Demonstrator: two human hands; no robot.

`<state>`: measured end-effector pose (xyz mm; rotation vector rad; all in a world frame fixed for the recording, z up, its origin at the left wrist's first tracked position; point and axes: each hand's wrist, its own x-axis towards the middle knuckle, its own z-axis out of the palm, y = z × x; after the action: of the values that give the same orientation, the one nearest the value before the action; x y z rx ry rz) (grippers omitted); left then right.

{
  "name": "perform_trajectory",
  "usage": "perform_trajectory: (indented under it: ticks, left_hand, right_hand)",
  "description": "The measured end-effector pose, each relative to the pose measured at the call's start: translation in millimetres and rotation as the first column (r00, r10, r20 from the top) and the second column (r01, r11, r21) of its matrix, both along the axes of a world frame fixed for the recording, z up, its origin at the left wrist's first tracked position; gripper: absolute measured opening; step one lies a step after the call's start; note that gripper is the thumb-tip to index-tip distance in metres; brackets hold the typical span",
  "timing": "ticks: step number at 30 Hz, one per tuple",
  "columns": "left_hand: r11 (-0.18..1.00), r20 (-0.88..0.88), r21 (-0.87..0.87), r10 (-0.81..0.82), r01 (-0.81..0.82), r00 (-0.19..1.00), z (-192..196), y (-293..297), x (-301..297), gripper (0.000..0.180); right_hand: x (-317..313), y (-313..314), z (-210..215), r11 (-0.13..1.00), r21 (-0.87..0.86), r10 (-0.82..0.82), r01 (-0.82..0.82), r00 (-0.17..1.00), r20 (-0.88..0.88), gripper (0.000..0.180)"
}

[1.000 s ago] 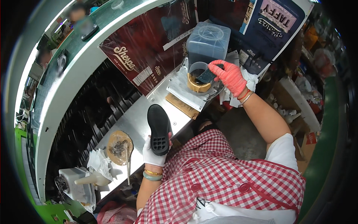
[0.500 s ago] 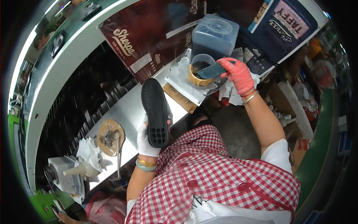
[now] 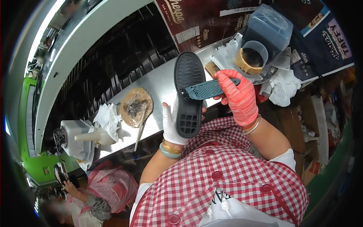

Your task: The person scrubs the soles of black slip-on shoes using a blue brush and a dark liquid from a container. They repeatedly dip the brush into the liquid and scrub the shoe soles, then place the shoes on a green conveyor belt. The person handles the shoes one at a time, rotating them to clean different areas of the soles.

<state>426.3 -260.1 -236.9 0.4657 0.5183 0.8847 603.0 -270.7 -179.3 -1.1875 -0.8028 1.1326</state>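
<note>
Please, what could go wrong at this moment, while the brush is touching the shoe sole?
1. The right hand presses the brush on the black shoe sole, which the left hand grips only at its lower end; the sole might tilt or slip.
2. If the brush carries glue, it could drip onto the red checked shirt just below.
3. The open cup stands near the right hand; a quick return might knock it.

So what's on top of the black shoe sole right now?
A teal brush, held by the right hand, lies across the black shoe sole. The left hand grips the sole from below; the sole's underside is hidden.
</note>
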Motion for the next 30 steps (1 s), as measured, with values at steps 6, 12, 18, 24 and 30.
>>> perform_trajectory:
  ticks: [6,12,18,24,30]
  left_hand:
    - [0.999,0.024,0.021,-0.036,0.036,0.999,-6.1,3.0,-4.7,0.093]
    - [1.0,0.122,-0.023,0.013,-0.01,0.992,-20.6,7.0,-6.2,0.084]
    - [0.988,0.14,-0.127,0.105,-0.088,0.984,-10.8,8.5,-1.3,0.078]
    - [0.998,0.188,-0.06,0.038,-0.027,0.981,1.4,9.0,0.9,0.077]
    - [0.999,0.199,-0.024,-0.027,0.032,0.98,9.4,11.9,0.5,0.077]
  right_hand:
    - [-3.7,-4.0,7.8,0.995,-0.079,0.06,-0.058,0.998,0.026,0.02]
    - [-12.7,-15.7,8.8,0.994,-0.08,0.074,-0.07,0.996,0.058,0.018]
    - [-18.3,-25.0,14.8,0.99,-0.086,0.117,-0.107,0.985,0.127,0.018]
    - [-20.7,-32.3,16.4,0.99,-0.049,0.137,-0.13,0.972,0.192,0.017]
    - [-19.5,-33.5,19.9,0.981,0.002,0.186,-0.193,0.949,0.255,0.018]
